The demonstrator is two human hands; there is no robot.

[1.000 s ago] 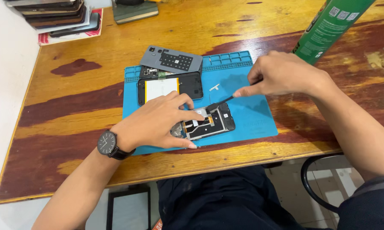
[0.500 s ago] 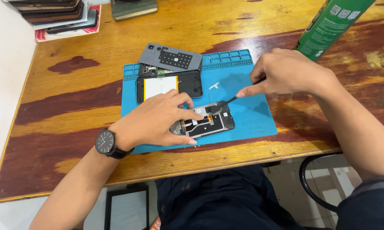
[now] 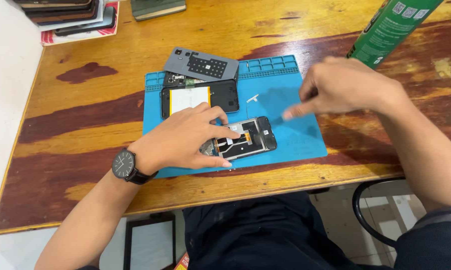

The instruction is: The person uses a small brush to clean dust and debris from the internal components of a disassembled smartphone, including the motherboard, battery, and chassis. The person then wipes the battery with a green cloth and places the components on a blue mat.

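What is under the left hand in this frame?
The left hand presses on an opened phone frame lying on the blue mat. Its right end shows circuitry and a flex cable; the left end is covered by the palm and fingers.

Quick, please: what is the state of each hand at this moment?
Left hand: open, fingers pressing on the opened phone.
Right hand: lifted above the blue mat, blurred; grip cannot be told.

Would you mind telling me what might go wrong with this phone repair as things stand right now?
The left hand presses on the opened phone, so its exposed parts could bend or get smudged. The small white part lies loose on the blue mat near the blurred right hand, which might knock it away.
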